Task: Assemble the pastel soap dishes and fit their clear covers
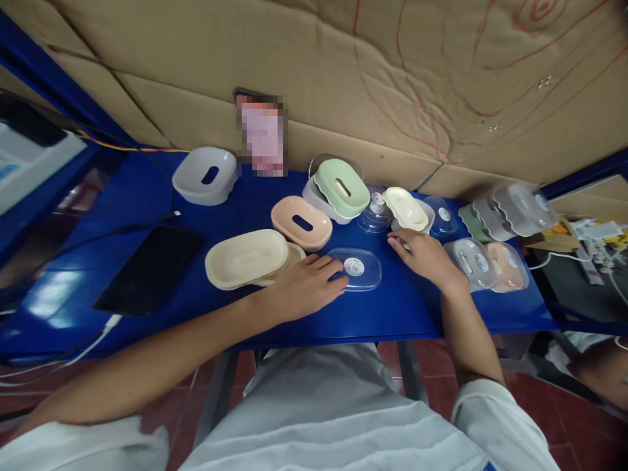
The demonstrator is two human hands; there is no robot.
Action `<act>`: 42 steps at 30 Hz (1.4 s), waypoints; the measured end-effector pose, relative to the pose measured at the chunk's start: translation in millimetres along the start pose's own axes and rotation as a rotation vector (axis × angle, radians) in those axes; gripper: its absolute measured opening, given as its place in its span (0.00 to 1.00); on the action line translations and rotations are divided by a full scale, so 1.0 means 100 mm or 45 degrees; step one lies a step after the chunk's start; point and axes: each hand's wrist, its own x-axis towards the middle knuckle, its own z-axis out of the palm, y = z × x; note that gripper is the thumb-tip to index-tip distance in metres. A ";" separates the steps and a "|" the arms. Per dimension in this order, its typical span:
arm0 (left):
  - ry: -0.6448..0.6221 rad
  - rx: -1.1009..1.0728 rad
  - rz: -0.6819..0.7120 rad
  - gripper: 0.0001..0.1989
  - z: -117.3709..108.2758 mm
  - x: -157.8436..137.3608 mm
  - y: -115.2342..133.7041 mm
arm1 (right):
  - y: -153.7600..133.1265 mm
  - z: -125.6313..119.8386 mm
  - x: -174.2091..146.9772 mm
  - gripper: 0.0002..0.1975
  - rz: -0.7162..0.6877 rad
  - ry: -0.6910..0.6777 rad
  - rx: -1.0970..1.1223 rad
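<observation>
My left hand (311, 284) lies low over the table with its fingers apart. Its fingertips reach the left edge of a clear plastic lid (366, 269) with a round white sticker. Just left of that hand, a cream soap box tray (248, 258) overlaps a second cream piece (294, 256), partly hidden by the hand. My right hand (426, 256) is in front of a small cream dish (406, 208), thumb and fingers slightly parted, nothing visible between them. Behind the left hand stands a peach slotted box (301, 223); a green slotted piece (342, 188) rests on a grey one.
A grey slotted box (206, 175) stands at the back left, a black phone (150, 269) in front of it with a white cable. At the right are stacked lidded boxes (505, 209) and a lidded peach box (507, 267). A cardboard wall (333, 78) closes the back.
</observation>
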 end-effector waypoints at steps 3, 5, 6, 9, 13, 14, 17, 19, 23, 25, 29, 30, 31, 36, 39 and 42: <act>-0.037 -0.032 0.002 0.08 0.00 -0.01 0.00 | -0.05 0.06 -0.04 0.21 0.142 0.063 -0.201; -0.066 -0.035 -0.011 0.11 0.01 -0.01 0.00 | -0.06 0.08 -0.10 0.21 0.237 0.106 -0.285; -0.079 -0.034 -0.022 0.12 0.01 -0.01 0.00 | -0.06 0.08 -0.13 0.21 0.304 0.142 -0.297; -0.102 -0.010 -0.042 0.18 0.01 0.01 0.00 | -0.01 0.10 -0.19 0.22 0.465 0.224 -0.255; -0.083 0.037 0.012 0.15 0.01 0.01 -0.02 | 0.06 0.12 -0.15 0.16 0.407 0.190 -0.276; -0.068 0.037 0.020 0.14 0.01 0.01 -0.02 | 0.08 0.12 -0.13 0.15 0.378 0.168 -0.285; -0.031 0.026 -0.012 0.12 0.03 0.00 -0.04 | 0.18 0.04 -0.14 0.11 0.176 0.027 -0.114; -0.026 0.038 -0.043 0.12 0.04 0.00 -0.04 | 0.25 -0.06 -0.20 0.10 -0.034 -0.110 0.148; 0.011 0.088 -0.068 0.12 0.07 0.00 -0.05 | 0.31 -0.25 -0.36 0.16 -0.284 -0.310 0.537; 0.043 0.081 -0.071 0.12 0.08 0.00 -0.05 | 0.27 -0.26 -0.36 0.18 -0.254 -0.106 0.530; 0.092 0.082 -0.061 0.17 0.12 -0.03 -0.05 | 0.23 -0.06 -0.15 0.20 0.094 0.481 0.045; 0.101 0.094 -0.055 0.18 0.12 -0.03 -0.06 | 0.25 0.01 -0.09 0.21 0.155 0.524 -0.061; 0.106 0.106 -0.049 0.19 0.12 -0.04 -0.06 | 0.28 0.06 -0.03 0.21 0.183 0.539 -0.120; 0.094 0.152 -0.040 0.18 0.12 -0.03 -0.07 | 0.45 -0.02 -0.04 0.18 -0.007 0.638 0.086; 0.095 0.160 -0.039 0.17 0.11 -0.01 -0.05 | 0.38 -0.15 -0.28 0.15 -0.150 0.628 0.216; 0.085 0.155 -0.077 0.17 0.10 0.01 -0.03 | 0.18 -0.04 -0.55 0.13 -0.165 0.544 0.198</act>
